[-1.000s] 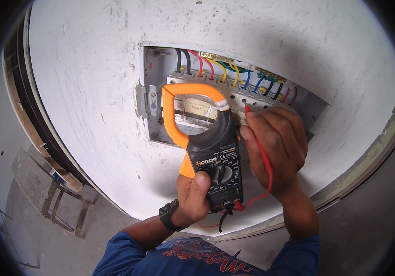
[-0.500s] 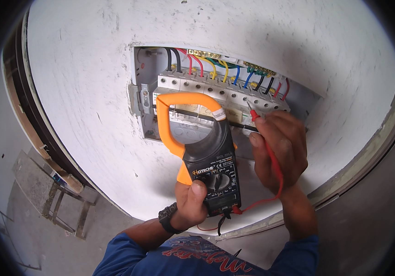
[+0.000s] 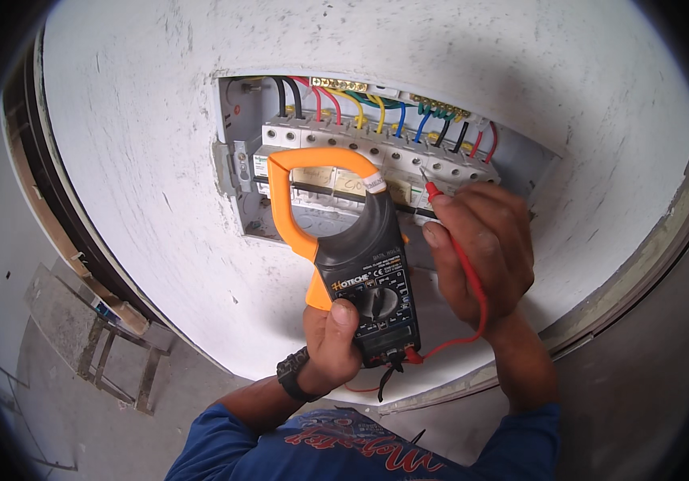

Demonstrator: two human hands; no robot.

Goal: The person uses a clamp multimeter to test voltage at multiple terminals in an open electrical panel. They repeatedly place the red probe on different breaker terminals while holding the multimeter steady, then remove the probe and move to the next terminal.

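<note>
The left hand [image 3: 332,341] is closed around the clamp meter [image 3: 368,232], probably so its dial [image 3: 378,303] stays visible — the right hand [image 3: 480,260] pinches the red probe [image 3: 433,191], tip toward eleven o'clock.

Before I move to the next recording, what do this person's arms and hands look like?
Both the left hand and right hand are ungloved. A dark, chunky watch or wristband circles the left wrist; none shows on the right. Blue sleeves leave the forearms bare.
</note>
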